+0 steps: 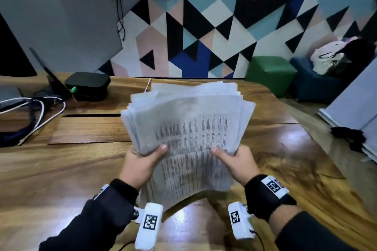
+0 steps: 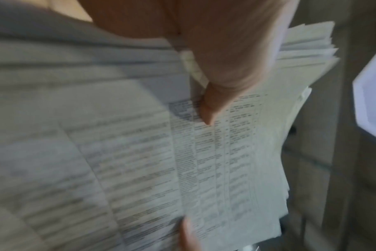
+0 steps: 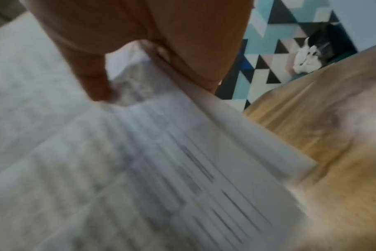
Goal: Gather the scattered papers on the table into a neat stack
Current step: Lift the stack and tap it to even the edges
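Note:
A thick, uneven bundle of printed white papers (image 1: 187, 128) is held up above the wooden table (image 1: 61, 179), its sheets fanned and its far edges ragged. My left hand (image 1: 142, 161) grips the bundle's left side, thumb on the top sheet. My right hand (image 1: 234, 161) grips the right side the same way. In the left wrist view the thumb (image 2: 210, 108) presses the printed papers (image 2: 140, 161). In the right wrist view the thumb (image 3: 94, 84) lies on the blurred papers (image 3: 140, 169), with the fingers hidden underneath.
A black box (image 1: 87, 85) and tangled cables (image 1: 36, 116) lie at the table's far left. A green stool (image 1: 269, 71) and a blue seat (image 1: 314, 85) with a bag stand past the right corner. A white board (image 1: 350, 108) leans at the right.

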Tool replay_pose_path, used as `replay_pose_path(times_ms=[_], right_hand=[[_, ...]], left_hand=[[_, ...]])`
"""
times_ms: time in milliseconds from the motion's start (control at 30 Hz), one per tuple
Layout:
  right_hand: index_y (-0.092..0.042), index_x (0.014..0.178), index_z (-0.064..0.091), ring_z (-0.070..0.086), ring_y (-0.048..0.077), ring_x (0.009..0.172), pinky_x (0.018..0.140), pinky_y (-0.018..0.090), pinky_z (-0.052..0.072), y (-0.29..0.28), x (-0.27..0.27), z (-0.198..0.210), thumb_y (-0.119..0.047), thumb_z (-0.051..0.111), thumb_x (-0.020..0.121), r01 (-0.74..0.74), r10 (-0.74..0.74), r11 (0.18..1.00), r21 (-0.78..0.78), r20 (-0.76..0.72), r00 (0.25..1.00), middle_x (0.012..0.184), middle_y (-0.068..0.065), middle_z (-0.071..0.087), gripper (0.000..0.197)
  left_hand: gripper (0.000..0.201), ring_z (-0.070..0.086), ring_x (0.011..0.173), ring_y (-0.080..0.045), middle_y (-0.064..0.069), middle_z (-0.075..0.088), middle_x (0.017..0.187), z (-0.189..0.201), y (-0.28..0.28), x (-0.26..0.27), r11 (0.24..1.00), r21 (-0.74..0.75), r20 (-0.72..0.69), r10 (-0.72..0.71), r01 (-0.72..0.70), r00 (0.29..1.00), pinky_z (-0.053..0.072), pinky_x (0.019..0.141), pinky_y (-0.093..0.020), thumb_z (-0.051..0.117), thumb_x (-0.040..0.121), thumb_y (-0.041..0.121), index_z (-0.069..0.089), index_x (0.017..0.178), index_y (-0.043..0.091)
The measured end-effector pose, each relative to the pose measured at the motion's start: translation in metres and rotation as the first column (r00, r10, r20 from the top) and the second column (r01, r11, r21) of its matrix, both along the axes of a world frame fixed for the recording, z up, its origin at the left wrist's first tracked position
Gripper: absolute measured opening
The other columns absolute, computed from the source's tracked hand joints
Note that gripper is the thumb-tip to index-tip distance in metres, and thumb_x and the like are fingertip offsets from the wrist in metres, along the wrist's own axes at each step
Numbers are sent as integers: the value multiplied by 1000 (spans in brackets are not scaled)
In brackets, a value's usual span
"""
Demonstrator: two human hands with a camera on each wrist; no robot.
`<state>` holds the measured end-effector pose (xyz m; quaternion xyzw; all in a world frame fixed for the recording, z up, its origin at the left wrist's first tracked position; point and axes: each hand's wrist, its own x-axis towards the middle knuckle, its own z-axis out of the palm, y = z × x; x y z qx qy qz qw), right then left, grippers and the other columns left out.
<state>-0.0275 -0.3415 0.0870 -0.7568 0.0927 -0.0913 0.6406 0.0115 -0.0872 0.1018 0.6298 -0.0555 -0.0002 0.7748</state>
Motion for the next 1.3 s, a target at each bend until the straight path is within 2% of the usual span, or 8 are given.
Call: replay_pose_path(times_ms=[233,433,633,733,867,967,1067,1300], right_hand=[[-15,112,67,71,25,97,90,45,54,-17,-19,-31,-55,93,40,174,-76,869,463,-223,972,112,10,74,86],[-2,122,64,64,39,110,101,55,46,2,-20,-26,-9,65,84,144,135,595,790,-275,952,122,25,66,39],[10,111,64,74,36,74,66,48,61,-42,-45,-80,15,66,72,206,132,898,389,-685,717,93,26,74,39],[6,108,65,71,43,86,81,59,55,-61,-60,-101,14,64,72,176,65,960,218,-785,616,93,26,74,37],[1,105,67,73,35,89,87,52,56,-62,-52,-86,7,73,69,103,7,986,128,-655,755,94,17,77,36],[-3,96,70,74,23,78,70,31,60,-58,-40,-61,8,67,84,79,-41,994,73,-426,904,82,5,79,17],[-11,93,73,74,20,90,77,29,58,-51,-25,-18,2,67,88,49,-50,999,-10,-172,984,89,-2,79,15],[-20,89,67,67,-9,75,68,9,54,-16,-23,32,-4,69,87,358,-366,930,79,261,893,77,-28,73,16]], left_hand=[[43,68,109,-29,-15,72,118,6,4,8,901,-431,-277,-83,-46,957,53,95,-48,79,75,9,68,116,2],[24,77,81,-22,-16,74,101,-3,-8,-3,909,-415,-427,-174,-21,887,63,75,-42,66,81,21,75,99,8],[60,63,115,-33,-15,66,129,-70,40,-27,758,-581,-683,-256,-296,684,38,106,-50,59,77,49,66,129,19],[57,74,63,-16,-26,55,134,-104,58,-30,935,-248,-761,-28,-252,648,58,56,-31,63,92,16,42,144,7],[26,63,37,-10,-7,76,72,-94,52,-27,1000,15,-778,9,5,628,43,32,-16,46,99,13,60,118,1],[32,74,63,-21,-10,78,92,-89,50,-12,967,119,-733,-68,226,677,56,54,-27,63,89,12,65,119,-1],[31,73,75,-28,-21,75,103,-75,43,11,981,139,-566,-33,134,824,60,71,-39,66,84,-7,63,115,-4],[26,69,78,6,10,75,91,-21,25,30,982,69,8,176,-176,984,56,75,-12,58,89,-13,60,109,4]])
